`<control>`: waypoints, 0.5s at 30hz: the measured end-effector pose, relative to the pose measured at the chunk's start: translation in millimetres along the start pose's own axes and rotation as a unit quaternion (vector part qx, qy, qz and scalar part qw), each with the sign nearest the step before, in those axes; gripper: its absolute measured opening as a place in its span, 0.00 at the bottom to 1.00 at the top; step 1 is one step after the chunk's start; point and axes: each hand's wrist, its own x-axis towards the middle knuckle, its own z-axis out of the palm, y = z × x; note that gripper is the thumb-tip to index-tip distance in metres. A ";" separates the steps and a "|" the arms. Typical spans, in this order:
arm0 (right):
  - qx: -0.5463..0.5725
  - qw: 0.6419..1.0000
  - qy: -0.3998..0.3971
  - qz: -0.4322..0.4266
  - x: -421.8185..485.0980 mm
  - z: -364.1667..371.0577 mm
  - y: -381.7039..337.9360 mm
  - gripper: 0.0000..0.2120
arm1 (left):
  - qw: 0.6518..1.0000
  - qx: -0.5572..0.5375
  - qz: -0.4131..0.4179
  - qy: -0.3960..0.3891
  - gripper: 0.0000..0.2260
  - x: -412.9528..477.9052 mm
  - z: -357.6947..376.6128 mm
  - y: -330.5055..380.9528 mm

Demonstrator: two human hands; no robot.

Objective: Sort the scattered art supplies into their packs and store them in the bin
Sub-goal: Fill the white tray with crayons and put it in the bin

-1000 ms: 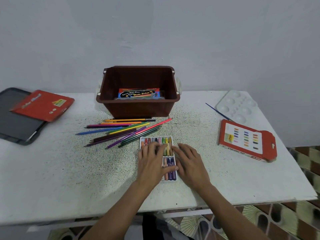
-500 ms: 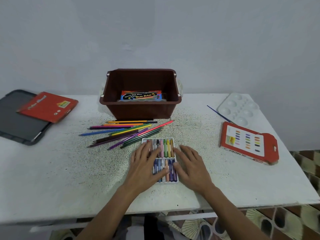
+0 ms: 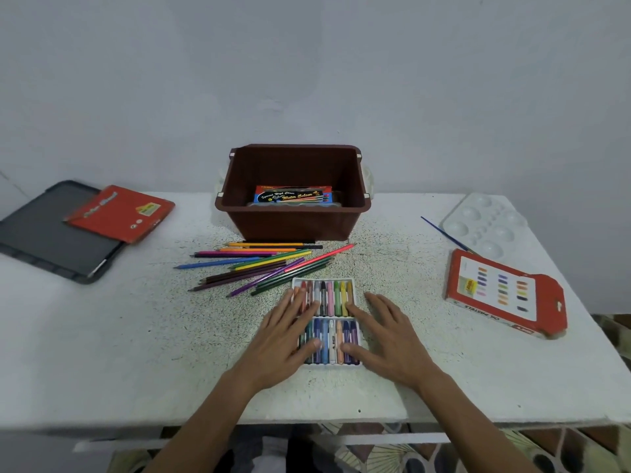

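On the table (image 3: 102,353), centre front: white tray of oil pastels (image 3: 322,278), two filled rows | left hand (image 3: 286,339) and right hand (image 3: 389,339) rest flat on its two sides, fingers straight and spread, gripping nothing | loose coloured pencils (image 3: 259,264) between tray and brown bin (image 3: 293,230) | red oil-pastel box (image 3: 502,295) well apart, right.

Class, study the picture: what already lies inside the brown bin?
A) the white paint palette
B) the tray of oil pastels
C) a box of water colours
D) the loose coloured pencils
C: the water colour box lies in the brown bin, while the coloured pencils, palette and pastel tray lie on the table.
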 end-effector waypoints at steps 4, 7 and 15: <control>-0.008 1.000 -0.007 -0.010 3.5 -10.9 1.9 0.34 | 1.000 0.011 0.018 -0.009 0.27 -1.6 -7.1 -13.4; -0.038 0.999 -0.015 -0.013 5.1 -11.3 2.7 0.34 | 1.000 0.014 0.027 -0.004 0.27 -0.6 -8.4 -17.7; -0.030 0.999 -0.026 -0.026 14.0 -20.3 -7.0 0.34 | 0.996 0.065 0.052 0.003 0.28 0.3 -6.6 -18.2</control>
